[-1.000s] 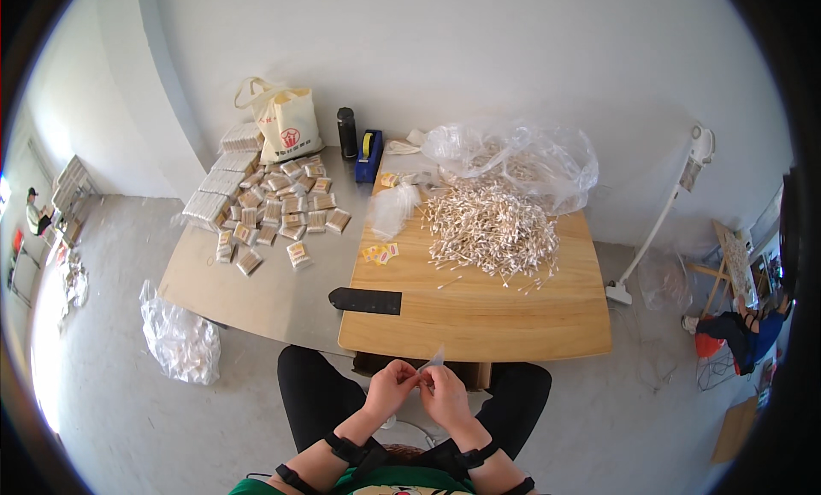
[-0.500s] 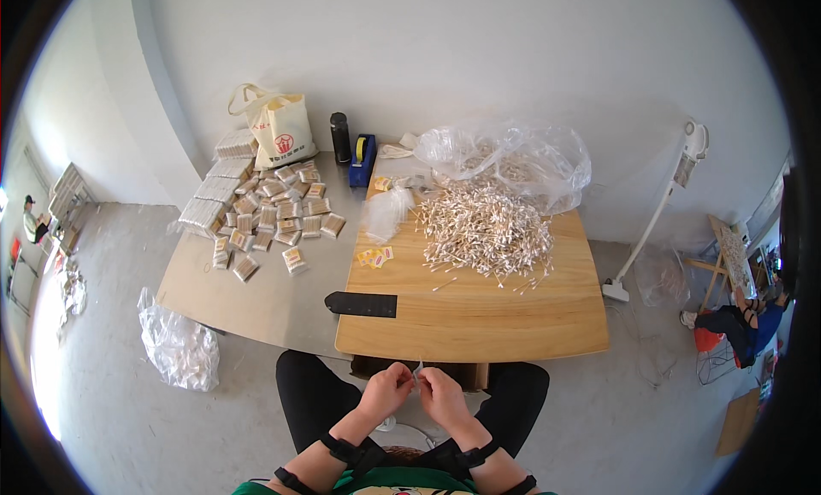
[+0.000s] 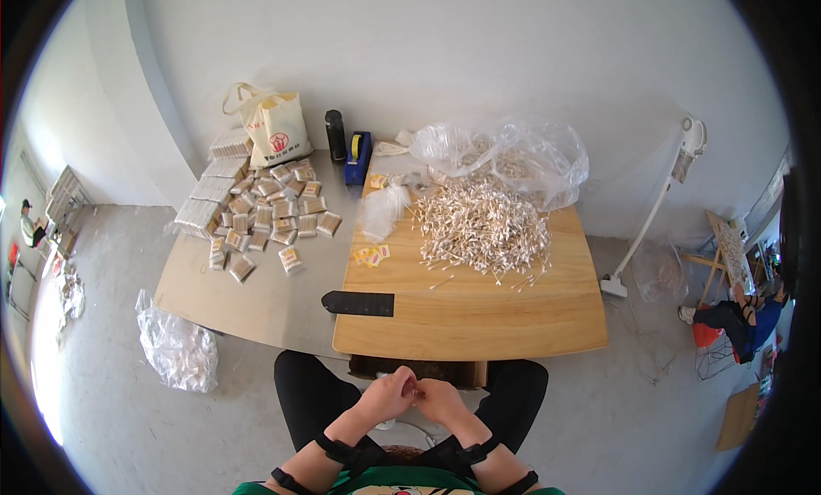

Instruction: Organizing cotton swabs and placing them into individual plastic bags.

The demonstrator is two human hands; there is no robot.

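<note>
My left hand point(image 3: 391, 395) and my right hand point(image 3: 440, 401) meet over my lap, just off the near edge of the wooden board point(image 3: 496, 328). Both are closed, fingertips touching. Whatever they pinch is hidden by the fingers. Beyond them on the board lies a big heap of cotton swabs point(image 3: 483, 230). To its left are flat clear plastic bags point(image 3: 382, 211) and several small yellow-and-white cards point(image 3: 371, 256). A black strip point(image 3: 363, 303) rests across the board's left edge.
Filled swab packs point(image 3: 282, 206) are scattered on the left table, beside stacked packs point(image 3: 205, 206), a cloth bag point(image 3: 278, 131), a black bottle point(image 3: 335, 136) and a blue tape dispenser point(image 3: 358, 159). An open cardboard box point(image 3: 472, 373) sits under the board. A stick vacuum point(image 3: 650, 208) leans right.
A small pale, see-through piece showed between my fingertips before; now the fingers cover it. My hands have drawn closer together, the left turning over toward the right. The view has shifted slightly.
</note>
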